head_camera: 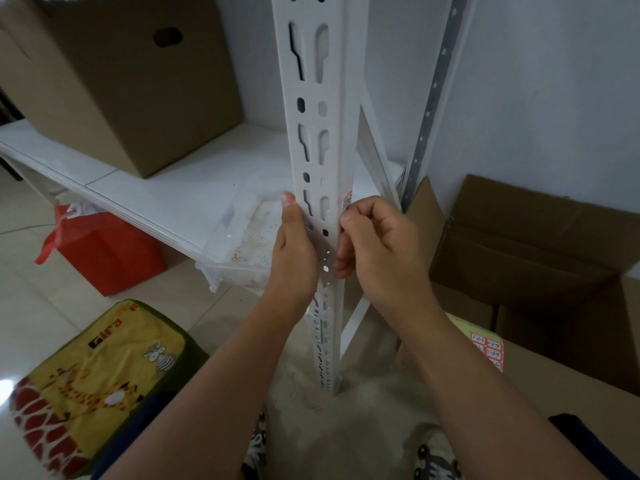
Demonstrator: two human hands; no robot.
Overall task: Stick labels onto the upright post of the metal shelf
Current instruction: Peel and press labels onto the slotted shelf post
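A white slotted upright post (313,109) of the metal shelf rises through the middle of the head view. My left hand (294,247) grips the post from its left side, thumb up along the front face. My right hand (374,237) is at the post's right edge with curled fingers, pinching or pressing a small white label with red print (347,199) against the post's right face. Most of that label is hidden behind the post's corner and my fingers. A sheet of red-framed labels (488,348) lies on a cardboard box at the right.
A large cardboard box (121,81) stands on the white shelf board (166,188). A clear plastic tray (239,244) sits under the shelf, a red bag (104,251) on the floor at left. A yellow giraffe cushion (100,379) is lower left; open cardboard boxes (526,251) are at right.
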